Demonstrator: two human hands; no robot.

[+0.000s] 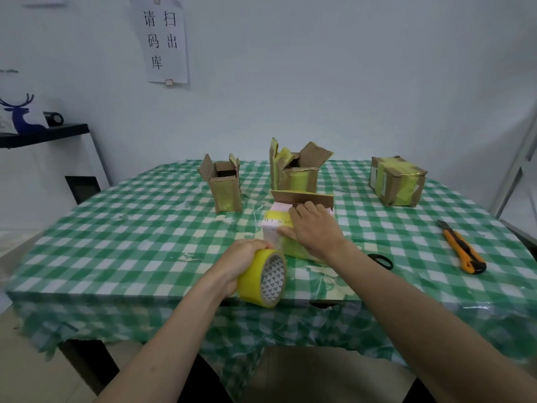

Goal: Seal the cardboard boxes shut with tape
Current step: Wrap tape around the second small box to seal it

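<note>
Pink box (pixel 276 228) sits mid-worktop, near the front edge, just ahead of the person. Pale pink/white sides w/ small print, a yellow tape strip across its top and more yellow film down the near side. One brown cardboard flap (pixel 302 196) stands up along the far edge, so top isn't fully closed.

Right hand (pixel 315 228) lies on top of the pink box, palm down, fingers fairly straight & together, fingertips up against the base of the raised flap, thumb along the near-left edge. Pressing, not gripping, as far as I can tell.

Left hand (pixel 242 264) is clamped round a yellow tape roll (pixel 263 277), fingers curled over the outer band. Roll is held just below-left of the box, at the worktop's front edge, its patterned white core facing right. Can't tell if a strip runs from roll to box.

Other boxes, all brown w/ yellow tape patches: small open box (pixel 225 187) back-left, flaps up; taller open box (pixel 295 170) right behind the pink one, flaps ragged; closed box (pixel 396 180) back-right, well apart.

Worktop (pixel 130 228) has green/white check cover. Orange utility knife (pixel 463 248) lies right side; black scissor handle (pixel 380 260) shows just beside right forearm.
</note>
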